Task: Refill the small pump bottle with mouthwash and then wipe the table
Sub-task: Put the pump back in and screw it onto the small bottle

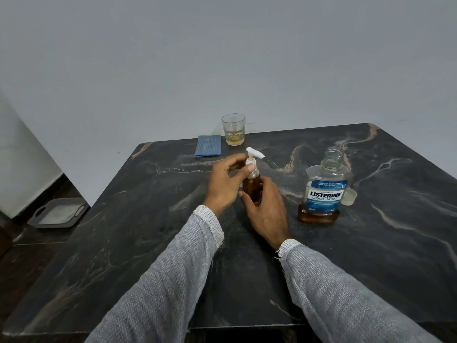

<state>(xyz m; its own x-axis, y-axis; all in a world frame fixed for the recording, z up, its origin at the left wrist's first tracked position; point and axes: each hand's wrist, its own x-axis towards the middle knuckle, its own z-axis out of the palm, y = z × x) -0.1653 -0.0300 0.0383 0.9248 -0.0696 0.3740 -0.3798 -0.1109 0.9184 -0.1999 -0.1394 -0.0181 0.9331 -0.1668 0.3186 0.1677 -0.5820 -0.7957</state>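
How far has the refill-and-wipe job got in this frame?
Filling looks done: the small pump bottle holds amber liquid and the uncapped Listerine bottle is nearly empty. In hand: the right hand grips the bottle while the left hand holds the pump head. Left: wiping; the blue cloth lies folded.

The table (371, 243) top is dark, polished, veined marble. The mouthwash bottle (322, 191) is clear glossy plastic with a paper label. The tumbler (233, 127) is clear glass. The folded cloth (207, 145) is matt blue ribbed fabric. The sleeves (173, 268) are coarse grey knit.
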